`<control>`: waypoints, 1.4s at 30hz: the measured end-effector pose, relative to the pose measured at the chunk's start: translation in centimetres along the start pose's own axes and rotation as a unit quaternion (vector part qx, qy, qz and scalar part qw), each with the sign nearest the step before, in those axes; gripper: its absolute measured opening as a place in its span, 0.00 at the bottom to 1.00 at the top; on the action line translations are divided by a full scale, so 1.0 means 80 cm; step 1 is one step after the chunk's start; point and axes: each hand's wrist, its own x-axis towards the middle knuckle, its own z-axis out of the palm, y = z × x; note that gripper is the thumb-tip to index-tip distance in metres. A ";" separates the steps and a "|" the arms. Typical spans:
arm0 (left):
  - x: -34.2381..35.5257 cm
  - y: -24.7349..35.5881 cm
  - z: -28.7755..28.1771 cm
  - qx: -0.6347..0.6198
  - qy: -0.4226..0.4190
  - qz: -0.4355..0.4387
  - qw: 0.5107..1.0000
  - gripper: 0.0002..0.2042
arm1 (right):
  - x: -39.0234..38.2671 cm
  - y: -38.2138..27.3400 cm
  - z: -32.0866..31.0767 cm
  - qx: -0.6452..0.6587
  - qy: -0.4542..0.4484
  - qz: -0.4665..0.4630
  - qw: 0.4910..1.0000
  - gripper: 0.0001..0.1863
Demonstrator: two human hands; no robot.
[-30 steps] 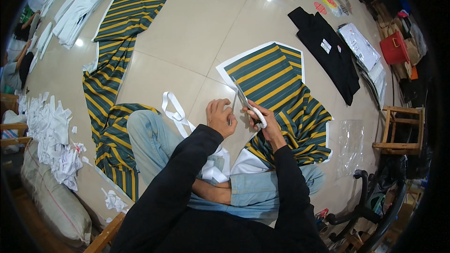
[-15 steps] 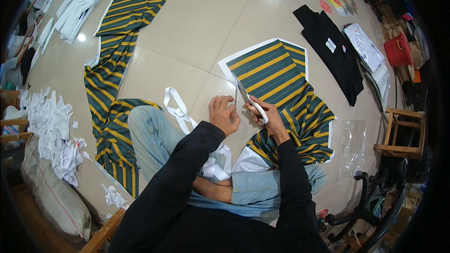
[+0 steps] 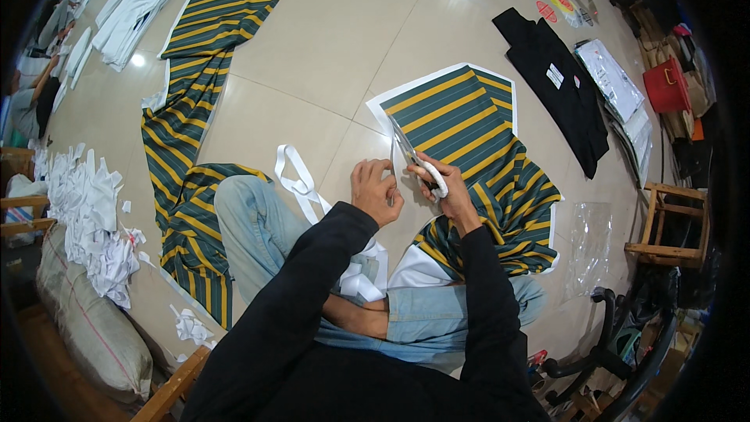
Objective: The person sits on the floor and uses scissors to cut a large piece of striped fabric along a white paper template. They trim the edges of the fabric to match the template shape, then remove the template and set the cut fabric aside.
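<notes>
My right hand (image 3: 453,199) is closed around scissors with a white-wrapped handle (image 3: 437,178). Their blades lie along the white border of a green-and-yellow striped fabric piece (image 3: 445,125), which bunches up beside my right knee. My left hand (image 3: 375,191) has curled fingers pinched on a narrow white edge strip (image 3: 394,155) hanging below the blades. Loose white bands (image 3: 298,185) lie left of my left hand and in my lap. A long striped fabric length (image 3: 194,126) stretches along the floor to my left, under my bent knee.
Folded white cloths (image 3: 133,19), white scraps (image 3: 86,230) and a sack (image 3: 90,328) lie left, where other people sit. Right are black garments (image 3: 555,90), bagged items (image 3: 609,82), a red container (image 3: 666,86), a wooden stool (image 3: 664,250) and a chair base (image 3: 601,355).
The whole view has shifted slightly. My left hand has moved a little up along the strip; the scissors stay at the fabric's border in my right hand.
</notes>
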 end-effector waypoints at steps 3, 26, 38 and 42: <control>0.000 0.001 0.000 0.003 0.002 0.002 1.000 0.07 | 0.016 0.002 0.004 -0.005 -0.002 -0.008 1.000 0.30; 0.000 0.001 0.000 -0.011 -0.014 -0.005 1.000 0.07 | 0.057 -0.008 0.014 -0.026 -0.015 -0.003 1.000 0.31; -0.002 0.001 0.002 -0.005 -0.026 -0.002 1.000 0.07 | 0.068 -0.010 0.014 -0.043 -0.022 0.002 0.999 0.30; -0.004 0.002 0.001 0.008 -0.024 -0.002 1.000 0.06 | 0.070 -0.012 0.017 -0.043 -0.023 0.008 0.999 0.30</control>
